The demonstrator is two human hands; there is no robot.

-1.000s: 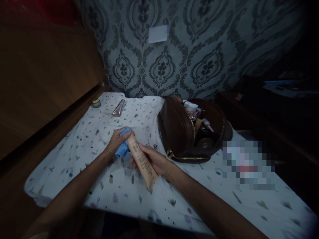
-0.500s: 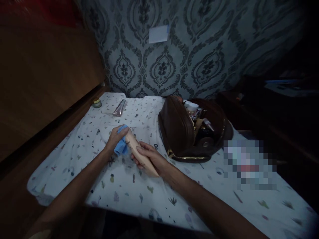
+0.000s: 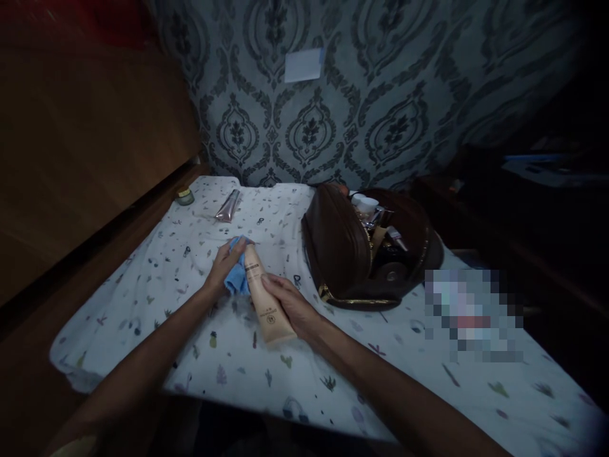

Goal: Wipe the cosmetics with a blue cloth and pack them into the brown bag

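Observation:
A beige squeeze tube with dark print lies tilted in my right hand, its wide flat end toward me. The right thumb rests along its side, and the other fingers are mostly hidden beneath it. My left hand is closed on a blue cloth at the far, narrow end of the tube. Cloth and fingers cover that end, so the cap is hidden. Both hands are above the white patterned cloth cover.
An open brown bag full of cosmetics stands right of my hands. Farther back lie a pinkish tube and a small jar with a yellow lid. A blurred-out item is at the right. A wooden panel borders the left.
The beige tube has rolled in my right hand so its printed face now shows upward, and it points more steeply toward me. The blue cloth has shifted slightly right with my left hand.

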